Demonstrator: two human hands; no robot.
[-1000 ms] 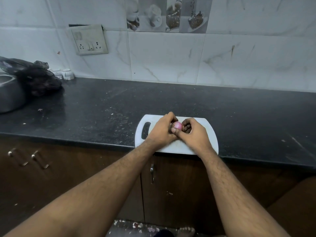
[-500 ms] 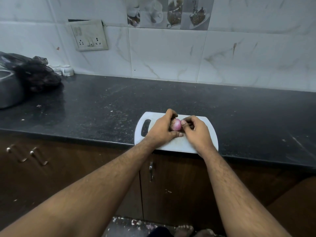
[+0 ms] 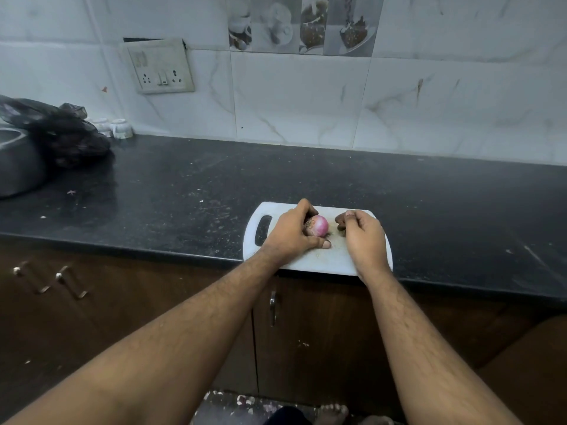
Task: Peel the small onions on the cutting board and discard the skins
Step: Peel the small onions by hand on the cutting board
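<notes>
Over the board (image 3: 316, 262) at the table's (image 3: 460, 210) near edge, the left hand (image 3: 290, 233) grips 1 onion (image 3: 319, 225) — pink, glossy, largely bare, a dry tuft at its left end. The right hand (image 3: 363, 237), just beside it, is curled with fingertips pinched, apparently on skin; what it holds cannot be told. Peeling likely goes best with the onion held steady and remaining skin stripped from that tuft.

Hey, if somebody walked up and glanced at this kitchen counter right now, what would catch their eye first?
First the pink onion, bright against the white cutting board at the counter's front edge, held in the grip of the left hand. Just to its right, the right hand is curled with pinched fingers, apart from the onion. Far left on the black counter sits a crumpled black bag beside a metal pot.
</notes>
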